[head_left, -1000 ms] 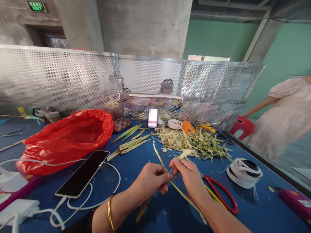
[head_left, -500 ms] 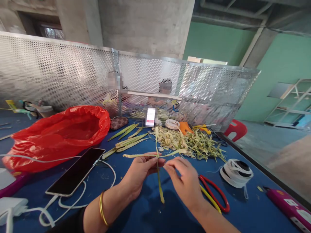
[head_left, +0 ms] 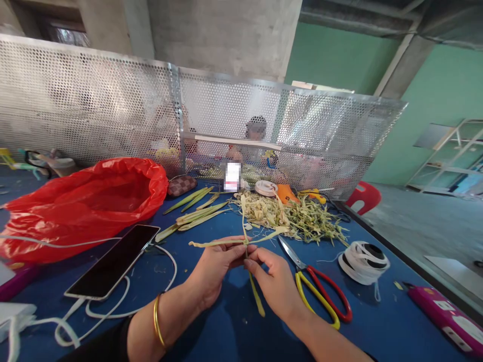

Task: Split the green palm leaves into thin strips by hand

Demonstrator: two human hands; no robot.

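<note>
Near the middle of the blue table, a cross of pale green leaf strips (head_left: 257, 296) is held above the surface, with arms pointing left, right, up and down. My left hand (head_left: 218, 263) pinches it close to the crossing point, a gold bangle on the wrist. The fingers of my right hand (head_left: 270, 280) are closed on the lower strip, just below the crossing. Scissors (head_left: 314, 284) with one red and one yellow handle lie right beside my right hand. Beyond the hands lie long green leaves (head_left: 202, 215) and a heap of shredded leaf pieces (head_left: 298, 216).
On the left are a red plastic bag (head_left: 83, 206), a phone (head_left: 113, 261) and white cables. A white tape roll (head_left: 364, 262) and a purple device (head_left: 445, 314) lie right. Behind stands a perforated metal screen (head_left: 230, 108), with people beyond it.
My right hand has moved left and down onto the lower strip, whose end has swung right. More of the scissors shows, including the blades. The view has shifted slightly.
</note>
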